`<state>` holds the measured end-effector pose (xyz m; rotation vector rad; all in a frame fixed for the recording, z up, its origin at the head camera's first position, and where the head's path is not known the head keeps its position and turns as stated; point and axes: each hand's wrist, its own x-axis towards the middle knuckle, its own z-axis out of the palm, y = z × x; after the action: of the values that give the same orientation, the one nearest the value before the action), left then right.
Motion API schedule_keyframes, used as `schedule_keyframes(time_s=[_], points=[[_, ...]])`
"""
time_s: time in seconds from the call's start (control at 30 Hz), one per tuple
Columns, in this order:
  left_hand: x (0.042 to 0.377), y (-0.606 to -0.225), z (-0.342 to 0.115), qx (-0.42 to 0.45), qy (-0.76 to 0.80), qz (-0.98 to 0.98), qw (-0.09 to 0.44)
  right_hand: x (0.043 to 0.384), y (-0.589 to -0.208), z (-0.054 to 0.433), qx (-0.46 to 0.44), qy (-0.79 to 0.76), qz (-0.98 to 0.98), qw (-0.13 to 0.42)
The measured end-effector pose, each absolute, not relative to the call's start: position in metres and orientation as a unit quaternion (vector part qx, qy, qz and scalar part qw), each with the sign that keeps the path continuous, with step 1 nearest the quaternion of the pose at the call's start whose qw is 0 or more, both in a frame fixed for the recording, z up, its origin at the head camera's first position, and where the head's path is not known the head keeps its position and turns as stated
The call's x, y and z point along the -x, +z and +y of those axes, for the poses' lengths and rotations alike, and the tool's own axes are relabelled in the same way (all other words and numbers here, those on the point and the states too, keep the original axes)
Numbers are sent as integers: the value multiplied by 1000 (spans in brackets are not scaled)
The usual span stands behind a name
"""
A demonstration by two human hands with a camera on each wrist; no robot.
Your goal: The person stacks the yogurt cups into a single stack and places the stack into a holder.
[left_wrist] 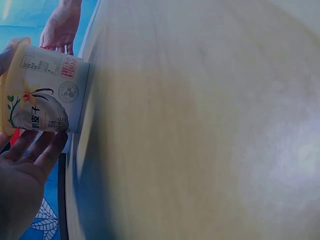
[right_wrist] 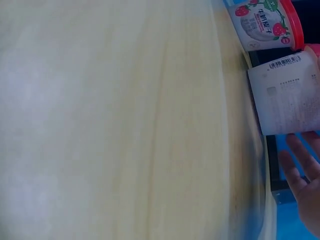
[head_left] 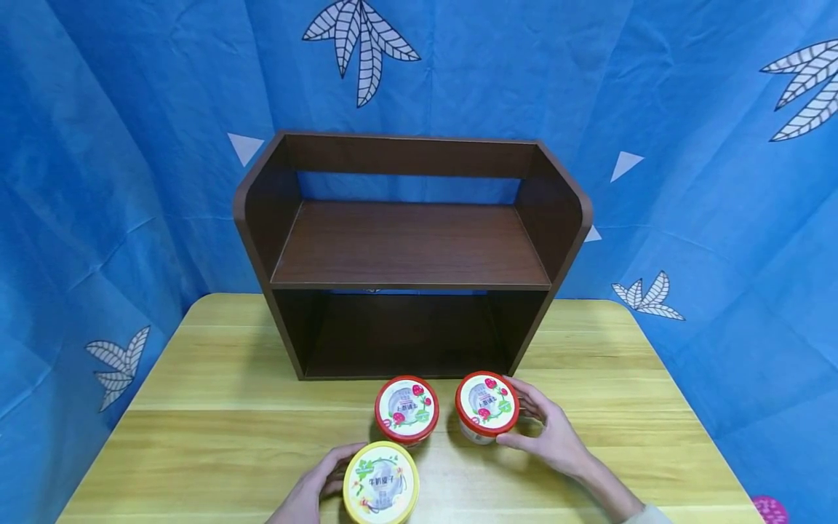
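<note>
I have the left hand (head_left: 313,486) curled round a yellow-lidded tub (head_left: 381,482) at six o'clock in my head view. Just beside it, at one o'clock, a red-lidded tub (head_left: 406,410) stands on the tabletop (head_left: 216,437). At that tub's three o'clock, my right hand (head_left: 550,440), thumb and fingers partly spread, grips a second red-lidded tub (head_left: 487,402). Lids hide all contents.

The head view is evenly bright and mostly sharp, with soft shadows on the counter (head_left: 196,429) beside the brown shelf (head_left: 411,244), whose lower compartment (head_left: 406,335) falls dark. Both wrist views are dimmer and hazy: the counter's grain smears, its edge bows, and pale glare washes its surface. Small print softens on the yellow-lidded tub (left_wrist: 42,92) and nearer red-lidded tub (right_wrist: 287,97).
</note>
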<state>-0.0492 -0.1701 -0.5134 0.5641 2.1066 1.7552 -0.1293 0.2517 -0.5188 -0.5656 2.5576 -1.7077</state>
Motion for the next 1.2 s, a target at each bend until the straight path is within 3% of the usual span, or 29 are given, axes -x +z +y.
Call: schedule_keyframes(time_s=[0.83,1.2], points=[[49,-510,-170,-184,629,735,175,128,-518,250,185,-527,830,0],[49,-507,-169,-162,629,733,201,129,-518,246,183,-527,830,0]])
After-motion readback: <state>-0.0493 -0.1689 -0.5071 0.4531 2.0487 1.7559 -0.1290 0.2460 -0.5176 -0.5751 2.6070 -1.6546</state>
